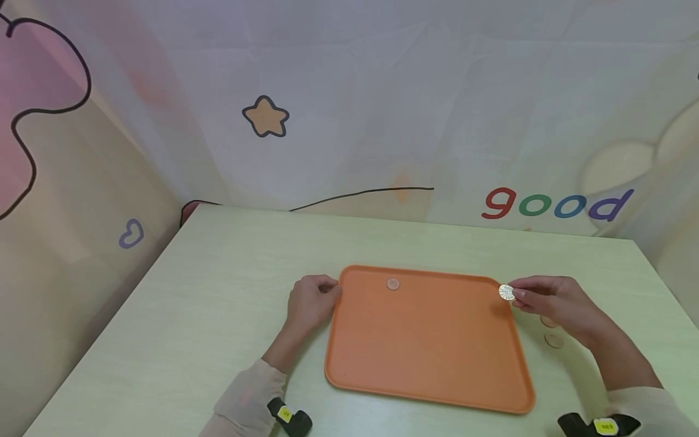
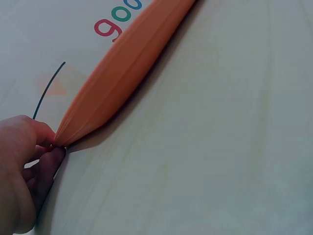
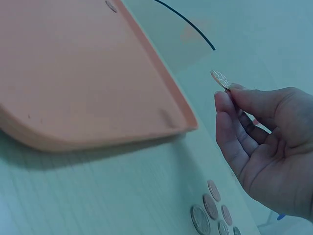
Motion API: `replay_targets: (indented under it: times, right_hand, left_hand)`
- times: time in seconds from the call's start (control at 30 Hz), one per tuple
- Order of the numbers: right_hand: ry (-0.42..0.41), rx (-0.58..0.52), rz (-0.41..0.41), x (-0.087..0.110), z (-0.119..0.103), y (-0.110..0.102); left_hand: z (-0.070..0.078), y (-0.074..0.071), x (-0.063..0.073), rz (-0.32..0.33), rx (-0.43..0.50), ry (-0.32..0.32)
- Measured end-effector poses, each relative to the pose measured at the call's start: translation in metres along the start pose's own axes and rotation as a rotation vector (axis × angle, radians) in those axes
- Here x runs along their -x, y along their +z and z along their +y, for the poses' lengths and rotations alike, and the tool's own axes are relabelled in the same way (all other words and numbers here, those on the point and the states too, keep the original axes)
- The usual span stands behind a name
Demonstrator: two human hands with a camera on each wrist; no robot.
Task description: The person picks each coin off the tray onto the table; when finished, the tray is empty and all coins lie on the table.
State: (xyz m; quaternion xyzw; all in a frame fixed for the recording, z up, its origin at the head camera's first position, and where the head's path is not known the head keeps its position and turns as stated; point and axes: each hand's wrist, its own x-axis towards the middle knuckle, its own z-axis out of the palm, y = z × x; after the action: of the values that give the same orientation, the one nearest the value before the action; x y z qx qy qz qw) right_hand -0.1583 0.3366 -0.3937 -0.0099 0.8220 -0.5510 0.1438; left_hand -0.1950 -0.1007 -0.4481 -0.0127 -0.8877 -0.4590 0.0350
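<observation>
An orange rectangular tray (image 1: 426,340) lies on the table, and my left hand (image 1: 312,303) pinches its left rim near the far corner. The left wrist view shows my thumb and fingers meeting at the rim of the tray (image 2: 110,88). At the tray's far right corner, my right hand (image 1: 562,306) holds up a silvery coin (image 1: 506,292) between thumb and fingertips. That coin (image 3: 221,80) is tilted and raised above the table in the right wrist view. Another coin (image 1: 393,284) lies flat inside the tray near its far edge.
On the table right of the tray, partly below my right hand, lie several loose coins (image 3: 210,206). The pale table (image 1: 246,243) meets a printed backdrop (image 1: 355,121) along its far edge. Wrist cameras (image 1: 601,425) sit over both sleeves.
</observation>
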Motion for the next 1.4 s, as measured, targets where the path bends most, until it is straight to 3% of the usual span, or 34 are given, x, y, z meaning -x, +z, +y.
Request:
replay_targets:
  times: [0.37,0.6,0.9,1.17,1.4]
  right_hand:
    - [-0.039,-0.018,0.023,0.015,0.020,-0.025]
    - [-0.076,-0.194,-0.013,0.032,0.034,-0.045]
    - [-0.063,-0.280,-0.002,0.054,0.062,-0.065]
    - [0.090,-0.096,0.048,0.062,0.083,-0.075]
    - [0.116,0.020,0.060,0.061,0.085,-0.073]
  left_hand:
    - [0.000,0.000,0.000,0.006,-0.002,0.010]
    - [-0.001,0.000,0.000,0.009,-0.006,0.009]
    - [-0.001,0.000,0.000,0.002,-0.004,0.000]
    - [0.001,0.000,0.000,0.004,-0.008,-0.002]
    - [0.001,-0.001,0.001,0.004,-0.013,-0.003]
